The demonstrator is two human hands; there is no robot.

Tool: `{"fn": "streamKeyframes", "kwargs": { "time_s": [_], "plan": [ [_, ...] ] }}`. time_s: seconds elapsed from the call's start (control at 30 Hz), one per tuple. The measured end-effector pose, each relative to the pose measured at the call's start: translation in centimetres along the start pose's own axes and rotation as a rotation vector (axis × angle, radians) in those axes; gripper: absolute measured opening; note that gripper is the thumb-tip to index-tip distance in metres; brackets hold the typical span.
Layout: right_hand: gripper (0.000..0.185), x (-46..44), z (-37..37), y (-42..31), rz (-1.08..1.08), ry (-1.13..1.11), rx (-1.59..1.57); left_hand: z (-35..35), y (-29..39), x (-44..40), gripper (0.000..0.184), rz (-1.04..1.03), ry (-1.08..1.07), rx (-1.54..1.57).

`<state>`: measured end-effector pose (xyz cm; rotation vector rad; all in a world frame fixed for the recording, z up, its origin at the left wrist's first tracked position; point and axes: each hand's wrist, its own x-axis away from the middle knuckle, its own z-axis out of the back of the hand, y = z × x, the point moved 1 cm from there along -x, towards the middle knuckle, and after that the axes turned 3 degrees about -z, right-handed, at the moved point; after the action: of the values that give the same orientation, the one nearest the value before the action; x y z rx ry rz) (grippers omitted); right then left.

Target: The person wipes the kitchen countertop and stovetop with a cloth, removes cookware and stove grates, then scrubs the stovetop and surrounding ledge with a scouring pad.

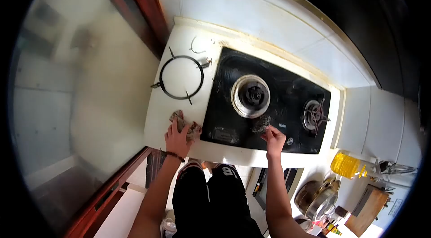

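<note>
My left hand (178,140), with a beaded bracelet on its wrist, rests on a crumpled patterned cloth (193,130) on the white counter, left of the black gas hob (283,90). In my right hand (273,139) a dark wire scourer (261,124) is pinched at the hob's front part, just below the left burner (250,96). That burner has no pan support on it. A black ring-shaped pan support (201,76) lies on the counter to the left. The right burner (315,114) carries its own support.
A thin curved wire (192,45) lies near the wall. At the right are a yellow oil bottle (345,165), pots with a glass lid (324,205) and a wooden board (367,211). A red-brown door frame (143,4) borders the counter's left side.
</note>
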<state>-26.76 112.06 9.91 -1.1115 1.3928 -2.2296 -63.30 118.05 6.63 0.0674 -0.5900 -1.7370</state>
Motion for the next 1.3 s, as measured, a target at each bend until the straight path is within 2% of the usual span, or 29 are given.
{"fn": "streamKeyframes", "kwargs": {
  "time_s": [0.03,0.1,0.13,0.17,0.23,0.3,0.37,0.43,0.47,0.5,0.57,0.6,0.73,0.83,0.93,1.03,1.07,1.17,1.3],
  "plan": [
    [0.016,0.3,1.3,1.0,-0.010,0.010,-0.004,-1.0,-0.6,-0.1,0.070,-0.007,-0.012,-0.005],
    [0.018,1.0,3.6,1.9,0.271,0.160,0.413,-1.9,-1.4,-0.3,0.060,-0.068,0.032,-0.078],
    [0.019,1.2,4.5,1.8,0.381,0.191,0.511,-1.8,-1.6,-0.5,0.051,-0.083,0.076,-0.037],
    [0.018,0.8,5.2,2.7,0.437,0.201,0.491,-2.2,-2.3,-1.0,0.051,-0.099,0.068,-0.048],
    [0.019,1.6,6.1,1.0,0.500,0.186,0.579,-3.3,-4.0,-0.7,0.041,-0.053,0.159,0.218],
    [0.020,2.6,6.9,0.0,0.431,0.204,0.461,-1.4,-1.7,0.6,0.036,-0.081,0.311,0.327],
    [0.022,2.6,8.8,1.4,0.405,0.199,0.369,-1.2,-0.8,2.0,0.032,-0.029,0.261,0.405],
    [0.022,2.4,10.4,4.0,0.144,0.070,-0.146,1.4,2.7,3.7,0.031,0.128,0.156,0.550],
    [0.019,3.8,10.8,3.7,-0.026,0.031,-0.374,0.8,2.3,4.2,0.035,0.120,0.095,0.655],
    [0.015,4.5,11.5,4.2,-0.106,-0.004,-0.484,0.1,3.0,4.6,0.035,0.108,0.078,0.651],
    [0.014,6.5,12.5,4.9,-0.171,-0.049,-0.586,-0.6,4.4,5.7,0.039,-0.050,0.189,0.763],
    [0.013,7.6,12.6,4.7,-0.187,-0.054,-0.608,-0.5,5.6,6.1,0.041,-0.099,0.163,0.729],
    [0.010,10.7,13.0,7.2,-0.215,-0.134,-0.780,-1.0,8.2,6.6,0.038,-0.131,0.144,0.715],
    [0.013,12.6,13.2,10.7,-0.228,-0.135,-0.859,-2.4,9.6,6.6,0.043,-0.162,-0.015,0.854],
    [0.016,15.1,14.3,14.6,-0.184,-0.094,-0.916,-5.3,10.4,7.6,0.056,-0.328,-0.176,0.932],
    [0.015,19.9,15.8,16.6,-0.188,0.114,-0.968,-9.6,11.4,9.4,0.054,-0.342,-0.403,0.993],
    [0.015,21.7,16.3,18.4,-0.159,0.164,-1.019,-11.4,11.8,10.1,0.053,-0.404,-0.485,1.023],
    [0.017,29.9,18.0,21.6,-0.078,0.389,-1.072,-14.2,13.7,13.6,0.056,-0.303,-0.959,1.065],
    [0.022,43.4,19.6,22.3,-0.028,0.777,-1.165,-16.5,18.9,20.6,0.058,-0.469,-1.342,0.861]
  ]
}}
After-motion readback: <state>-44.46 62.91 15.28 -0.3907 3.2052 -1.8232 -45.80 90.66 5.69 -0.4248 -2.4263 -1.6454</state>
